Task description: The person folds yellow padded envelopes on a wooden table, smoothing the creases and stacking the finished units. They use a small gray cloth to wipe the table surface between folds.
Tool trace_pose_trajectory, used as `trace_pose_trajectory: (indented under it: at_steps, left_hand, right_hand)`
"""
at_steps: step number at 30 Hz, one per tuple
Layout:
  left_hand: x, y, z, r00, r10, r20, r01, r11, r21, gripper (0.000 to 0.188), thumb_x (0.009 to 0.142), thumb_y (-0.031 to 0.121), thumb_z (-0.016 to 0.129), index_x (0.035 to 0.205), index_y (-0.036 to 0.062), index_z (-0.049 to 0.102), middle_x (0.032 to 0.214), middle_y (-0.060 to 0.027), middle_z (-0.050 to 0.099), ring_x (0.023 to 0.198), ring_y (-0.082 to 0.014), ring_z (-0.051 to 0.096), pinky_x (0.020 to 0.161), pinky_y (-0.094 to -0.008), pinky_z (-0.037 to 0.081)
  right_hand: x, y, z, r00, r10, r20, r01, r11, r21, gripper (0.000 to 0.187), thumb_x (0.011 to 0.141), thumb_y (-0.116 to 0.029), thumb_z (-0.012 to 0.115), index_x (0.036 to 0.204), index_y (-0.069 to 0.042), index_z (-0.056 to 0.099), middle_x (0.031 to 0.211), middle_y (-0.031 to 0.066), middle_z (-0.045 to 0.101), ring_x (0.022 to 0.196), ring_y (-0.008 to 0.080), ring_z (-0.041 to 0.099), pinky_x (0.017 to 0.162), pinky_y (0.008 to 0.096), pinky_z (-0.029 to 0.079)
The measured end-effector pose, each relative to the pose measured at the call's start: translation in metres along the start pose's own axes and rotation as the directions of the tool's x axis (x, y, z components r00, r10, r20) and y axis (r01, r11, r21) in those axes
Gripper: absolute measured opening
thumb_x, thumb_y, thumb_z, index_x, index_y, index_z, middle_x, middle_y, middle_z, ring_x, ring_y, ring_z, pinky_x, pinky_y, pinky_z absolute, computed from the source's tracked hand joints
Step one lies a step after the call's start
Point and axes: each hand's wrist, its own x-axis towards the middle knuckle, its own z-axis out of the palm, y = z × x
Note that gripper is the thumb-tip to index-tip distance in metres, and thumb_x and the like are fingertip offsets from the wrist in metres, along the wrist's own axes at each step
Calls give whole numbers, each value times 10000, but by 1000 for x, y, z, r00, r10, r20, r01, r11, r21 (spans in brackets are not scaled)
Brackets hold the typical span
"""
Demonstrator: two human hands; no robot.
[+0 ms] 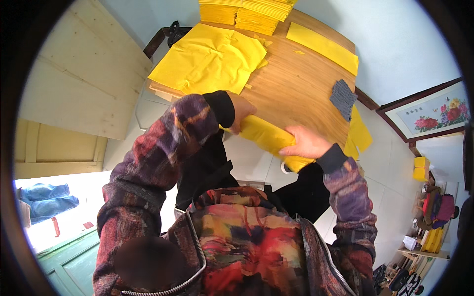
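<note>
A folded strip of yellow paper (264, 136) spans the near edge of the wooden table, held between my two hands. At its left end, my left hand (241, 111) is closed on the strip, its fingers partly hidden by the dark cuff and the paper. My right hand (307, 142) grips the other end, with the thumb lying on top and the strip's end showing below the hand. Left of the strip, a wide crumpled yellow sheet (210, 56) lies on the table, apart from both hands.
Tall stacks of folded yellow paper (254, 17) stand at the table's (296, 81) far edge. A long yellow piece (323, 47) lies at the far right. Nearer is a grey cloth (342, 100), with yellow paper (359, 132) hanging beside it. A wooden board (84, 69) stands left.
</note>
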Motion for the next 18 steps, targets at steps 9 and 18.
trace_pose_trajectory:
  at_steps: [9,18]
  left_hand:
    - [-19,-1,2,995,-73,67,74,997,-14,337,659,223,760,933,110,598,847,-98,667,873,-320,648,742,-418,495]
    - [-22,6,22,945,-16,-327,82,979,189,228,703,121,682,912,113,590,862,-103,656,904,-328,639,759,-435,483]
  right_hand:
    - [-13,-2,36,966,51,-255,-107,971,-212,542,742,-257,776,1153,-1,532,861,173,629,801,264,613,757,353,481]
    - [-17,18,35,986,32,164,-122,808,576,611,789,-399,761,1194,5,544,1014,52,626,912,129,559,832,296,472]
